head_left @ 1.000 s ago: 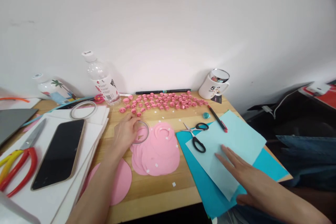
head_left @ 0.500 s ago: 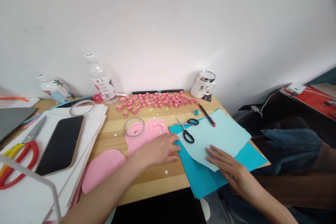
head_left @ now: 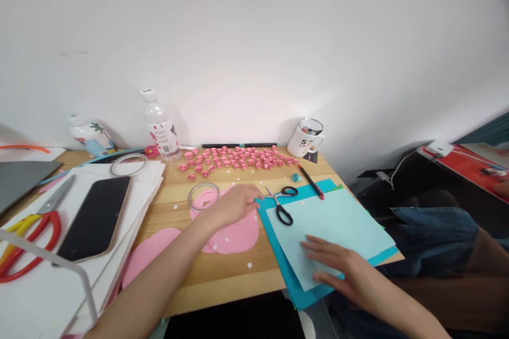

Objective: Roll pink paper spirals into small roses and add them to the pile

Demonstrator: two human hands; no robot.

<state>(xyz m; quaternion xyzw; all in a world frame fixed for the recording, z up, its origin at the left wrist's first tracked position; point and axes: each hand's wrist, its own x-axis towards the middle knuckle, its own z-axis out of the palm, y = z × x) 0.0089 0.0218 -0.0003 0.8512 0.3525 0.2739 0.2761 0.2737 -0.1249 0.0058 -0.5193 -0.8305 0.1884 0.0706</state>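
My right hand [head_left: 334, 262] lies with its fingers spread on a pale blue sheet of paper [head_left: 338, 222], which rests on darker blue sheets [head_left: 296, 291]. My left hand [head_left: 238, 204] hovers over pink scalloped paper pieces [head_left: 234, 235], fingers apart, slightly blurred and with nothing visible in them. Just right of its fingertips, black-handled scissors [head_left: 283, 206] lie open across the left edge of the blue papers. Beside the sheets' far edge are a black-and-red pen [head_left: 312, 183] and a small blue paper coil [head_left: 296, 177].
Many pink paper coils [head_left: 238, 158] spread along the wall, with a white mug [head_left: 305, 140] and a bottle [head_left: 162, 130] behind. A tape ring [head_left: 203, 197] sits on the pink paper. At left, a phone [head_left: 95, 220] and red-and-yellow scissors [head_left: 47, 222] lie on white sheets [head_left: 145, 188].
My left hand has lifted off the blue papers' edge and moved up and left. The pale sheet has shifted toward me and lies flatter, my right hand still on it.
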